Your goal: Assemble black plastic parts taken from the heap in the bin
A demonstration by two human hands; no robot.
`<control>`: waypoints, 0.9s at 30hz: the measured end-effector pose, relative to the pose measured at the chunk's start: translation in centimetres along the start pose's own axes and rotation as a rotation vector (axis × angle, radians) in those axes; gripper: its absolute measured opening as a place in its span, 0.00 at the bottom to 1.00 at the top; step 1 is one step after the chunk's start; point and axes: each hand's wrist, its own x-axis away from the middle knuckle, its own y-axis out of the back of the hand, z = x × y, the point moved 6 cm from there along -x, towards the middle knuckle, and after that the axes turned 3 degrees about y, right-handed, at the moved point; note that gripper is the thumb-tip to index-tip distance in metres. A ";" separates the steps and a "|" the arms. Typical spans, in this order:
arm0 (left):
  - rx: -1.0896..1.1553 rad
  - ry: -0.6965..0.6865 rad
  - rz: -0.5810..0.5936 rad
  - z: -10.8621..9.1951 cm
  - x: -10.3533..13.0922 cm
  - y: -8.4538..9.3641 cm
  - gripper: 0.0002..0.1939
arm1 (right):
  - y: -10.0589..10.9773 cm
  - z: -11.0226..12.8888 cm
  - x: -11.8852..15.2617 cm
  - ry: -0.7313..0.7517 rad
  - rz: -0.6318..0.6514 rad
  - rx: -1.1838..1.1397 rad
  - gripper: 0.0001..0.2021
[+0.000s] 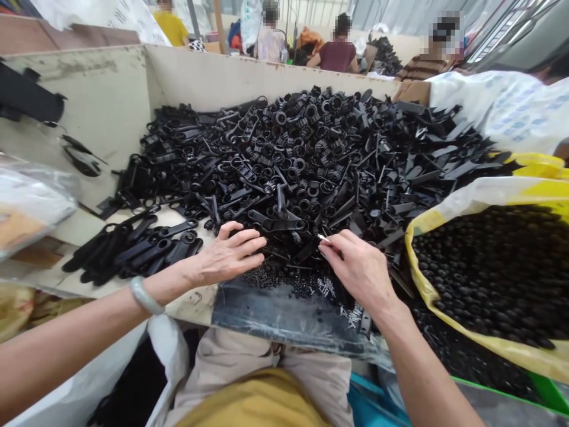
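Note:
A large heap of black plastic parts [288,148] fills the bin in front of me. My left hand [231,255], with a pale bangle [147,295] on its wrist, is palm down at the heap's front edge, fingers spread, and nothing shows in its grasp. My right hand [358,267] pinches a small silvery piece [324,238] between thumb and forefinger, just over the parts. Small screws and pins [326,287] lie between the hands on the dark front mat [275,311]. Long black handles [133,246] are laid in a group left of my left hand.
At the right, a yellow-edged bag [418,273] holds many small round black pieces. The bin's pale wall [267,76] runs behind the heap. White sacks [502,107] lie at the back right. Several people sit beyond the wall, one in a maroon top [338,56].

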 end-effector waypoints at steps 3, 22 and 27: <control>0.013 0.027 0.011 0.5 -0.4 0.3 0.17 | -0.7 1.8 1.0 0.144 0.080 -0.070 0.12; 2.157 1.326 -0.223 -6.8 3.2 -1.3 0.15 | -5.9 5.2 0.2 -0.100 0.133 0.050 0.11; 2.270 1.367 -0.226 -8.0 4.0 -2.8 0.16 | -4.5 3.0 1.7 -0.208 0.108 -0.676 0.17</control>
